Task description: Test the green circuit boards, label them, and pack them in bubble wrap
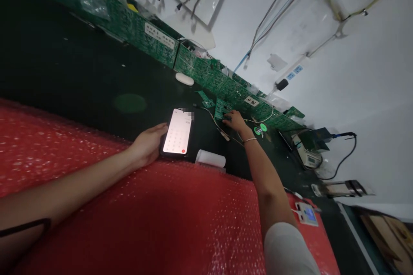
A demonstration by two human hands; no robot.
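A smartphone [177, 133] with a lit number keypad on its screen rests in my left hand [148, 144], whose fingers are closed along the phone's left side. My right hand [236, 122] reaches to the back of the table. Its bent fingers close on the right edge of a green circuit board [220, 108], and the fingertips are partly hidden. Another small green board [205, 99] lies to the left of that one. A cable [211, 114] runs across the table just in front of the boards.
Red bubble wrap [193, 215] covers the near side of the dark table [80, 73]. A white roll [211, 158] lies between my arms. Green circuit-board boxes [196, 64] line the wall. A solder spool [260, 129], a grey device [308, 152] and a small screen unit [308, 214] are at the right.
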